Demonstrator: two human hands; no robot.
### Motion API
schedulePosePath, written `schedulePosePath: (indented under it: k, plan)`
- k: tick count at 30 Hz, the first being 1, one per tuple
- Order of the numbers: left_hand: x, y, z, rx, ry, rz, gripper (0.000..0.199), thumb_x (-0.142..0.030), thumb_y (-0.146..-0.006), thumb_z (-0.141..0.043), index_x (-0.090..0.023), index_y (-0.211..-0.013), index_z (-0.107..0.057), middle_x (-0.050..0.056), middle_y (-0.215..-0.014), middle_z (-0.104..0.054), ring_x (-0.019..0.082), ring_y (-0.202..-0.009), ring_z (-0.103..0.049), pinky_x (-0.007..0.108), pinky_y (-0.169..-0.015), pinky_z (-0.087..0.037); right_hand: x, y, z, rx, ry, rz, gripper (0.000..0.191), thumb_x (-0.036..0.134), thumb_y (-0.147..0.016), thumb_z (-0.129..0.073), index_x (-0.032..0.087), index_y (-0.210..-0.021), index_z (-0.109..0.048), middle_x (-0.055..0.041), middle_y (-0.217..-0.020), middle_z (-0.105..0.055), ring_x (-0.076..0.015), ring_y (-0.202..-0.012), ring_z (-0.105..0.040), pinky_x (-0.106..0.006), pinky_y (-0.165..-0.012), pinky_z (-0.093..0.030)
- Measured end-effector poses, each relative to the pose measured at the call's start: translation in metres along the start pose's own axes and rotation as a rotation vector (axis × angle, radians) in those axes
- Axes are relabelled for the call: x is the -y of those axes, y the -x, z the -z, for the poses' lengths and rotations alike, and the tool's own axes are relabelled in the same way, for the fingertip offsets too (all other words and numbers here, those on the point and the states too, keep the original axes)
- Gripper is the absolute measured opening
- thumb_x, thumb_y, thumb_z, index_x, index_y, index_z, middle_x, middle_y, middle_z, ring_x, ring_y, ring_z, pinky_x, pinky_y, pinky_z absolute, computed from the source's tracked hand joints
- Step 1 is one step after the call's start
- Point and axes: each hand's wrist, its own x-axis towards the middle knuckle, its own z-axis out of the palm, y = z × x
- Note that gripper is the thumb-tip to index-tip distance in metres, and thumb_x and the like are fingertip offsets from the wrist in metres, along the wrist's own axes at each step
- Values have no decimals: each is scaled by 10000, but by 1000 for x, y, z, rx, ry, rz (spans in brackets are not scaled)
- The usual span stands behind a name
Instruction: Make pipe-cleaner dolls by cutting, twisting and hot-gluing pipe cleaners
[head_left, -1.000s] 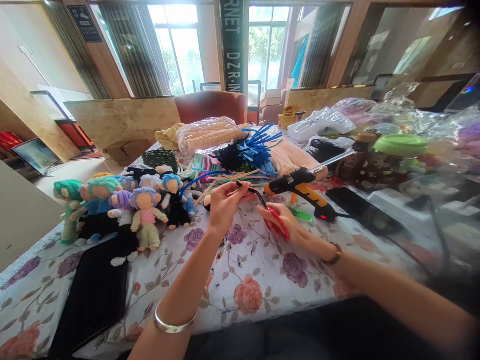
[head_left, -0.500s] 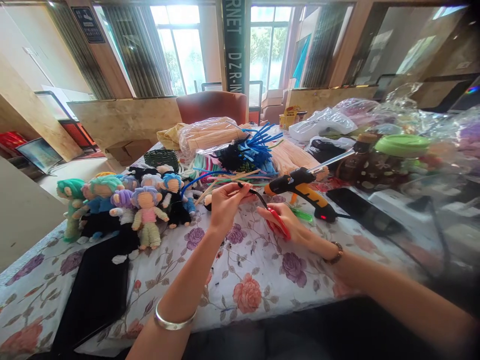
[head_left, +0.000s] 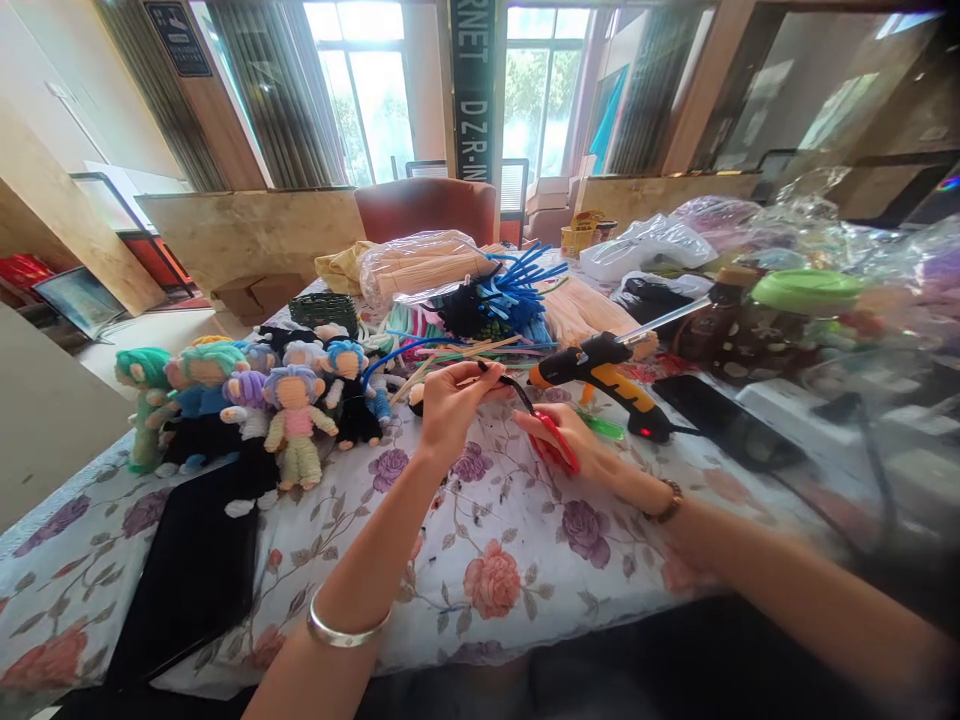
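The left hand (head_left: 450,405) pinches a small black piece (head_left: 484,368), seemingly to steady it by the red-handled scissors (head_left: 552,430) the right hand (head_left: 589,450) grips

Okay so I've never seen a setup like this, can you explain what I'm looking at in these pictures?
There's no robot here: a person is working bare-handed, and every picture comes from one camera worn on their head, looking forward and down.

The left hand pinches something small and dark, too small to make out. The right hand holds a red-handled tool, apparently scissors.

On the flowered tablecloth, a group of small yarn-like dolls sits to the left. Fuzzy blue stems lie beyond the hands, and a black-and-orange glue gun with a clear stick lies to the right.
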Motion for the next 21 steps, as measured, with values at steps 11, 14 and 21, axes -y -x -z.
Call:
schedulePosePath:
  k: [11,14,21]
  plan:
    - [-1,-1,0,0,2,7,304,-354,-503,-830,-122,-629,-679,24,-638,-672,162,-628,-661,347,-724,-563,-3,-1,-1,-5,-29,-9,473,599,-752,-584,202,-580,-392,64,-424,-416,-67,-349,-334,-227,-353,-231]
    - [-1,-1,0,2,17,5,297,-344,-507,-829,-119,-630,-678,25,-638,-675,164,-625,-662,354,-725,-568,-1,0,-2,10,-65,-5,456,595,-760,-578,200,-598,-418,59,-433,-448,-75,-356,-369,-222,-355,-253]
    - [0,-1,0,-6,27,3,270,-316,-515,-828,-120,-634,-686,21,-639,-677,156,-624,-667,329,-715,-571,0,0,-4,-35,-63,-9,486,608,-744,-591,201,-573,-389,69,-407,-418,-60,-328,-331,-220,-341,-224]
